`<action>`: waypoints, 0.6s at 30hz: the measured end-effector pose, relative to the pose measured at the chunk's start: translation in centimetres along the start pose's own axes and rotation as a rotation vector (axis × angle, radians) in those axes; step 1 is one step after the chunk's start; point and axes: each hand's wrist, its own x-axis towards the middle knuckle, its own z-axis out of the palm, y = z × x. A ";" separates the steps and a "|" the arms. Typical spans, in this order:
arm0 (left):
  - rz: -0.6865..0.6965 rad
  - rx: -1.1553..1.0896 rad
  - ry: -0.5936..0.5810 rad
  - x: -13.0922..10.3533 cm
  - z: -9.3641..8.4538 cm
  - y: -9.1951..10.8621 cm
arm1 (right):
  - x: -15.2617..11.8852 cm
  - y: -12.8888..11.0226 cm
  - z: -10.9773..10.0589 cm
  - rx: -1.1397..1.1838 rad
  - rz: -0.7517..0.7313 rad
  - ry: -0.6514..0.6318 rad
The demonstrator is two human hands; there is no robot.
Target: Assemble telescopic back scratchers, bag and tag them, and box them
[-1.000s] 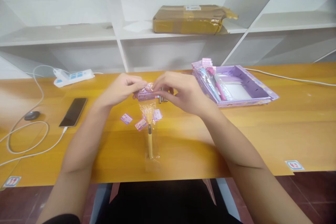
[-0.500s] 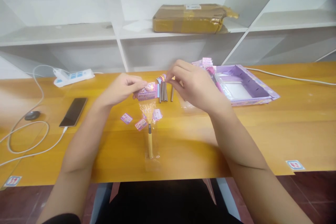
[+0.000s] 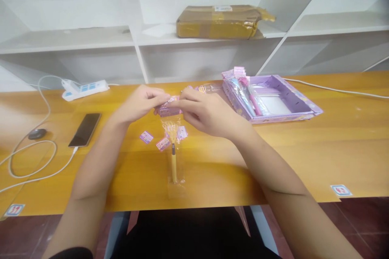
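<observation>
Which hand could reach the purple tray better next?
Probably the right hand: it's nearer the purple tray. The left hand is farther away, pinching the purple card. I can't tell whether the right holds anything.

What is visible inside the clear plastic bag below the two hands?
Inside the clear plastic bag lies a yellow stick with a dark ridged collar and a pale yellow, fanned-out head. The purple printed card in the left hand hides anything behind it at the bag's far end.
</observation>
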 end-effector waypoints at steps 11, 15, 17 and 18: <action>-0.014 -0.009 0.034 0.0 0.2 0.5 | 0.2 -0.1 0.1 0.035 -0.004 -0.026; 0.002 0.008 0.016 0.0 0.0 0.4 | 0.4 0.2 0.2 0.093 0.112 0.115; 0.006 0.014 0.019 0.0 0.0 0.4 | 0.6 0.6 0.4 0.151 0.143 0.135; 0.006 0.016 0.020 0.0 0.0 0.3 | 0.6 0.8 0.6 0.200 0.150 0.129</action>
